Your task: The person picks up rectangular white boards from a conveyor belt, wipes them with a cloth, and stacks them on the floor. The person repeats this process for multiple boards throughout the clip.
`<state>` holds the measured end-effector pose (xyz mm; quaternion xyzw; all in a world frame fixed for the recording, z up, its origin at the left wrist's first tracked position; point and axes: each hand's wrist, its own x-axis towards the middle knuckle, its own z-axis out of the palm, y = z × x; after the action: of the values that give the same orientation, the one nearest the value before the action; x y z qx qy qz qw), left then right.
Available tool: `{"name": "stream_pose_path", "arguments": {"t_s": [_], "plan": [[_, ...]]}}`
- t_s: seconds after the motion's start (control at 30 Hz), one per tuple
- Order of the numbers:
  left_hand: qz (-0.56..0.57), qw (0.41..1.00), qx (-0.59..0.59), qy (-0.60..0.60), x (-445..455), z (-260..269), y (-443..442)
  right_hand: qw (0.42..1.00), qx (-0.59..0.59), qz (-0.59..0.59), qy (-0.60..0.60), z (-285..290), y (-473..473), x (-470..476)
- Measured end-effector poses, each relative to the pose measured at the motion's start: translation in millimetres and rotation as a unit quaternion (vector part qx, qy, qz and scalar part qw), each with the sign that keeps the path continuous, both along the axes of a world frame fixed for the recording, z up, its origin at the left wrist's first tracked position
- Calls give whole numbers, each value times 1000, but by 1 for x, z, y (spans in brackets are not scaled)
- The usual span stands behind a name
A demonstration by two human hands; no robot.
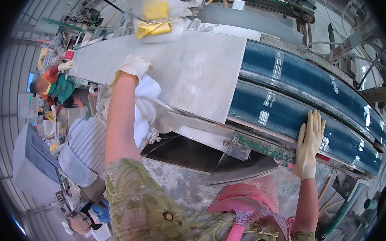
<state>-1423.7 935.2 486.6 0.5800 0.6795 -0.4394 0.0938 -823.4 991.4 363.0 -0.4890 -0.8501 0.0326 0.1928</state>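
Note:
A large pale sheet or slab (pixel 202 65) with a glossy top lies before me, its right end over two wet blue conveyor belts (pixel 262 106). My left hand (pixel 133 66), in a cream rubber glove, is at the near side of this sheet, above a white wrapped bundle (pixel 147 95). Its fingers are mostly hidden, so their grip cannot be made out. On the near belt, by its front edge, my gloved right hand (pixel 311 136) lies flat with fingers stretched out and nothing held.
A yellow-and-white wrapped part (pixel 155 27) overhangs the sheet's far edge. Green machine framing (pixel 263 147) runs along the near side. At far left a co-worker (pixel 55 85) has a gloved hand by the sheet's end. A grey metal housing (pixel 35 164) stands lower left.

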Motion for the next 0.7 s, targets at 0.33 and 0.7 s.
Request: {"name": "stream_pose_path", "arguments": {"t_s": [0.33, 0.7], "plan": [[24, 997, -47, 50, -43, -49, 12, 1000, -16, -14, -22, 1, 1, -1], [-9, 995, 73, -67, -38, -49, -6, 1000, -4, -17, -24, -7, 4, 1]]}}
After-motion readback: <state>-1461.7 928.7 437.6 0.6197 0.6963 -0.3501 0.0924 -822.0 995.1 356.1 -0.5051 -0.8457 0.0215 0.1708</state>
